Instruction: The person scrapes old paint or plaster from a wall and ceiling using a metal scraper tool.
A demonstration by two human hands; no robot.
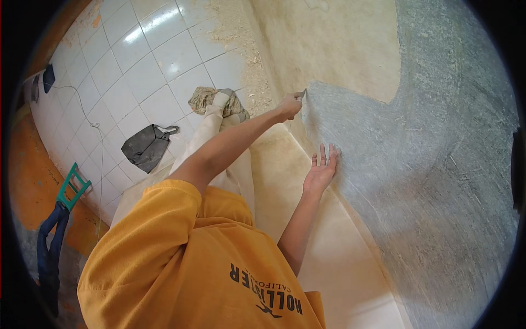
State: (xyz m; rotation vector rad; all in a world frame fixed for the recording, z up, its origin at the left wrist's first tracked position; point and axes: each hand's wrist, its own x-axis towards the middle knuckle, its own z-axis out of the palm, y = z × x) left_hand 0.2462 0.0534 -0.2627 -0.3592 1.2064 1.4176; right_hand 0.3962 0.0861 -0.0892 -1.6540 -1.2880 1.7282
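Note:
My left hand (291, 107) is closed around a small flat scraping blade (304, 93). The blade's tip meets the wall where a cream coating (353, 45) borders rough grey plaster (411, 156). Lower down, my right hand (321, 170) is held palm up with its fingers apart. It holds nothing, and its edge rests at or near the grey plaster. A pale ledge (279, 160) runs beneath both arms, along the foot of the wall.
Flakes and dust (257, 78) lie along the wall's base. Crumpled patterned cloth (201, 100) is by my feet on white floor tiles (139, 78). Farther left are a dark grey bag (146, 149), a thin cable (102, 160), and a green plastic object (74, 187) with dark blue fabric (53, 230).

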